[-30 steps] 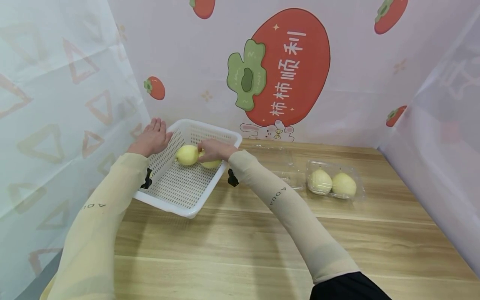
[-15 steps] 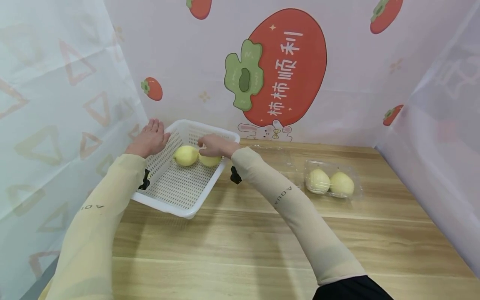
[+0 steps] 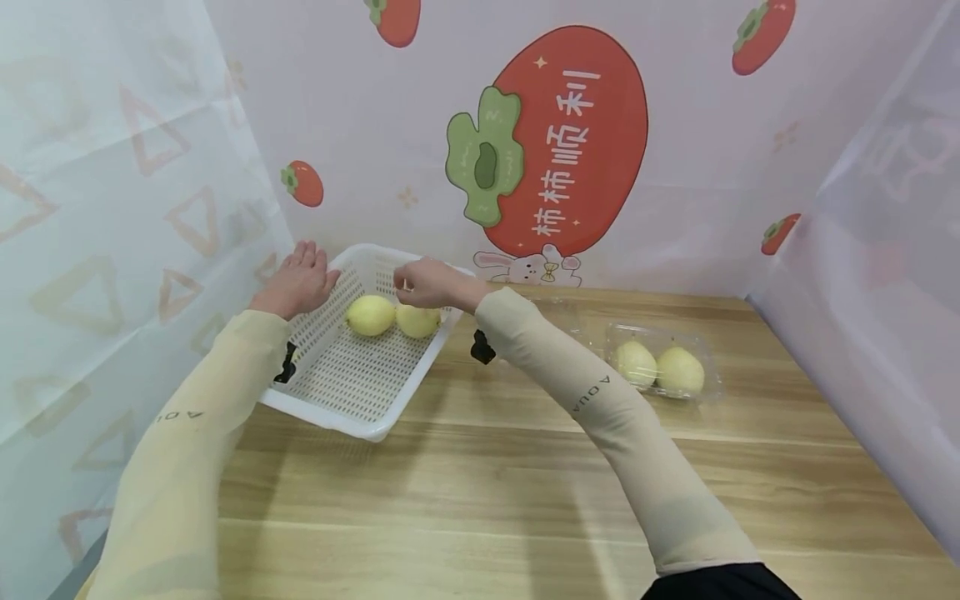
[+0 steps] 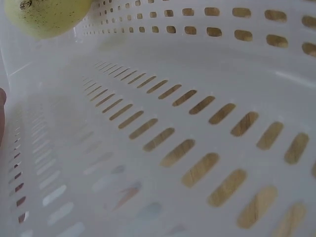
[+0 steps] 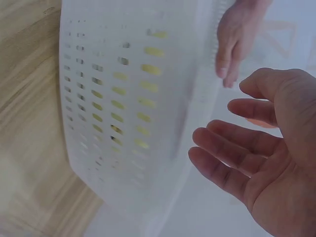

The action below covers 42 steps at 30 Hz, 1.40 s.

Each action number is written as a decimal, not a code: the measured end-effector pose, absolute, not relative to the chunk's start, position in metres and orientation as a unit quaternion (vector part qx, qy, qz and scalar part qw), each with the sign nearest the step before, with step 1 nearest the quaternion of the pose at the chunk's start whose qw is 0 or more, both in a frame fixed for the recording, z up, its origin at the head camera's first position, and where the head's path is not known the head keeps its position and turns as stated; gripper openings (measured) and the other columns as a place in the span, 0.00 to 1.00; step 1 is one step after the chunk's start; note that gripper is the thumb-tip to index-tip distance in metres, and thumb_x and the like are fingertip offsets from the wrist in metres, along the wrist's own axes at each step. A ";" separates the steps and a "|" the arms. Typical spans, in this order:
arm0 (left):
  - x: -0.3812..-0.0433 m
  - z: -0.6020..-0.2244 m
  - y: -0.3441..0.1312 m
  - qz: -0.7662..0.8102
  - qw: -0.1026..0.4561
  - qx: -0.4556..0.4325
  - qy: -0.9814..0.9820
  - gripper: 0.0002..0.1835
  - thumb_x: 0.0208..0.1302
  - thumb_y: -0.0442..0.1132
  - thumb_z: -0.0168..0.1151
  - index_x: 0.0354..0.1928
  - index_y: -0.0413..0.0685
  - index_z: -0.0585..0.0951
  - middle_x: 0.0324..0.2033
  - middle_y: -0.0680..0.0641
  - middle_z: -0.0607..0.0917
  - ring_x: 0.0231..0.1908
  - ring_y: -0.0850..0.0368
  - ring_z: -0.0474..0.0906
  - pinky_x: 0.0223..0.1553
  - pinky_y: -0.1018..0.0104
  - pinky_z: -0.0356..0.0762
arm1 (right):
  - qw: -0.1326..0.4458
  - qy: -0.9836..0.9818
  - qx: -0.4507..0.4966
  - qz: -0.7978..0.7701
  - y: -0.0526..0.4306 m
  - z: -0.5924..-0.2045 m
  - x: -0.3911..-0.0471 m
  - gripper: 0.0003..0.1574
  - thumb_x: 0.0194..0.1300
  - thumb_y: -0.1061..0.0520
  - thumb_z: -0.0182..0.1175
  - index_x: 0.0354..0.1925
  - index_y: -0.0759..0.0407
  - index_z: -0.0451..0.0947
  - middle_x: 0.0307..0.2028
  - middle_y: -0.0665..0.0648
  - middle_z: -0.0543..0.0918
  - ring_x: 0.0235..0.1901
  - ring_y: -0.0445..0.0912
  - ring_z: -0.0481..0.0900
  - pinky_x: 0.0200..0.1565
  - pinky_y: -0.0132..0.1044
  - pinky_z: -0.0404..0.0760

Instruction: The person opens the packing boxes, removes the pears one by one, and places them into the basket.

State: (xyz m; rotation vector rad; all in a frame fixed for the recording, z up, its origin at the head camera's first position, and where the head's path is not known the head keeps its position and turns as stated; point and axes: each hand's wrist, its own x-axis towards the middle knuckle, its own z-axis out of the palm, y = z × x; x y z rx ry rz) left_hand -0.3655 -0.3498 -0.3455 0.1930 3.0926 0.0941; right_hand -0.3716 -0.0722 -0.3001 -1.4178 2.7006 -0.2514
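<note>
A white perforated basket [image 3: 356, 423] stands on the table at the left in the head view. Two yellow pears [image 3: 371, 316] [image 3: 417, 322] lie side by side toward its far end. My left hand [image 3: 300, 279] rests at the basket's left rim, fingers straight. Over the right rim hovers my right hand [image 3: 431, 283], fingers loosely curved and holding nothing; the right wrist view shows this palm [image 5: 276, 177] beside the basket wall. One pear [image 4: 47, 17] also appears in the left wrist view, at the upper left.
Right of the basket, a clear plastic box [image 3: 711, 367] holds two pale pears [image 3: 679, 372]. Another clear container [image 3: 555, 312] lies partly behind my right forearm. Printed sheets wall the wooden table [image 3: 450, 500] at the back and both sides.
My right hand has let go of the right-hand pear and risen up and to the right, uncovering it. My left hand stays at the rim.
</note>
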 end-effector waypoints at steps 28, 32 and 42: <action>-0.370 -0.293 -0.318 -0.002 -0.013 0.130 0.991 0.36 0.78 0.55 0.24 0.70 0.33 0.62 0.73 0.25 0.50 0.74 0.26 0.39 0.73 0.32 0.39 | -0.047 0.864 -0.474 -0.165 0.022 -0.233 -0.325 0.10 0.71 0.55 0.54 0.43 0.56 0.80 0.37 0.51 0.86 0.34 0.42 0.80 0.41 0.34 0.79; -0.367 -0.285 -0.307 -0.017 -0.040 0.156 0.987 0.33 0.78 0.52 0.28 0.68 0.33 0.65 0.72 0.25 0.54 0.73 0.26 0.43 0.73 0.33 0.44 | -0.069 0.862 -0.470 -0.175 0.040 -0.232 -0.319 0.09 0.70 0.55 0.55 0.44 0.56 0.80 0.38 0.52 0.87 0.35 0.42 0.82 0.41 0.35 0.81; -0.350 -0.256 -0.267 -0.030 -0.111 0.243 0.963 0.27 0.78 0.48 0.36 0.63 0.35 0.72 0.69 0.26 0.64 0.73 0.31 0.53 0.76 0.43 0.47 | -0.088 0.865 -0.455 -0.195 0.088 -0.241 -0.305 0.14 0.69 0.57 0.57 0.50 0.58 0.80 0.39 0.54 0.88 0.36 0.43 0.85 0.42 0.37 0.85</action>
